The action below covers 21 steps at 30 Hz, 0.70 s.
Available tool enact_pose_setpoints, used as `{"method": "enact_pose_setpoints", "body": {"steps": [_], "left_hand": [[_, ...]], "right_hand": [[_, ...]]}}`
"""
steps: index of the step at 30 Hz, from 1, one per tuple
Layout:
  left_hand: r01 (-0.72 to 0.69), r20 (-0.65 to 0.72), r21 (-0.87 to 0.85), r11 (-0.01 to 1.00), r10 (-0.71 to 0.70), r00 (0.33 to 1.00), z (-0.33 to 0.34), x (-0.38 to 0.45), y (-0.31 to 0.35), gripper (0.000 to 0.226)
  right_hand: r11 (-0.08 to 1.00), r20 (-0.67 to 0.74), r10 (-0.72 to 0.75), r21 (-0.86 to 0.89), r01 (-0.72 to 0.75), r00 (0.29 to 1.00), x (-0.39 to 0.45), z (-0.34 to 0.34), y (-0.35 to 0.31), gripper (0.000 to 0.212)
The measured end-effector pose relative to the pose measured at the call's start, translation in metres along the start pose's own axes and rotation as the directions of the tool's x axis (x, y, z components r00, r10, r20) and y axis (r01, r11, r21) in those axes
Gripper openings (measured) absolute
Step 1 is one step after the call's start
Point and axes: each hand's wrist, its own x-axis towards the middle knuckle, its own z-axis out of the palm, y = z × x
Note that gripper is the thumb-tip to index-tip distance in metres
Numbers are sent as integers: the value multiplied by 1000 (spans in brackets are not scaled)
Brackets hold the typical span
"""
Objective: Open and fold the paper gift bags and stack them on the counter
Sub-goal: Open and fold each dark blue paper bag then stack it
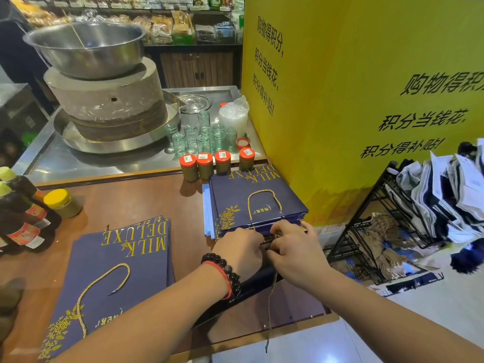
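- Head view: both hands meet at centre frame, at the near edge of the right stack of navy bags [258, 203].
- Left hand [239, 248], with a beaded bracelet [225, 268] at the wrist, has its fingers curled at that edge; right hand [293, 247] pinches something there, seemingly cord or a bag's top edge. What exactly each grips I cannot tell.
- A dark bag [251, 286] lies under the wrists, long axis running lower left to upper right, with a twine [271, 305] dangling off the wooden counter [125, 197].
- Stack lies just beyond the fingertips, toward upper frame; both hands are equally near.
- A second flat stack [117, 279] sits lower left.
- Orange-lidded jars [214, 165] stand just behind the right stack, the yellow wall [353, 100] right beside it; little room that way.
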Motion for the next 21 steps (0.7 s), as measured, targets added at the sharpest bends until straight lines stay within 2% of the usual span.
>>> {"method": "enact_pose_setpoints", "body": {"steps": [4, 8, 13, 17, 21], "left_hand": [[4, -5, 37, 999, -4, 1000, -2, 1, 4, 13], [70, -43, 108, 992, -66, 997, -10, 4, 0, 14], [10, -49, 177, 984, -1, 999, -13, 8, 3, 17], [11, -62, 172, 985, 0, 998, -14, 14, -1, 21], [-3, -48, 176, 984, 12, 999, -12, 18, -9, 20]], "right_hand": [[996, -52, -45, 71, 49, 998, -4, 5, 9, 28], [967, -133, -56, 239, 86, 990, -13, 3, 12, 26], [959, -157, -69, 261, 109, 985, -24, 4, 21, 29], [906, -193, -92, 391, 163, 977, -38, 6, 30, 32], [872, -231, -108, 446, 204, 967, -42, 10, 35, 26]]}}
